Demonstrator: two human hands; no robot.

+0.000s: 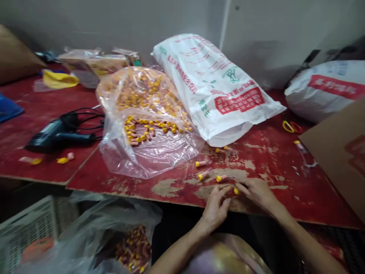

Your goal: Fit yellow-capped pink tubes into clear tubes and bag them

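Observation:
At the table's front edge, my left hand (pixel 216 208) is closed with thumb and fingers round a small pinkish tube with a yellow cap (pixel 236 191). From the other side, my right hand (pixel 260 192) bends its fingers to the capped end and appears to pinch it; the exact contact is blurred. Just beyond my hands lie several similar yellow-capped tubes (pixel 221 178), loose on the worn red tabletop (pixel 256 163). To their left, an open clear plastic bag (pixel 148 156) is full of such pieces, some spilling toward its mouth.
A white printed sack (pixel 208 83) lies behind the loose tubes. At left rests a dark heat gun or hair dryer (pixel 48 133) with its cord. A cardboard box (pixel 339 152) borders the right side, near scissors (pixel 292 126). Below the table are another filled plastic bag (pixel 85 232) and a crate (pixel 31 232).

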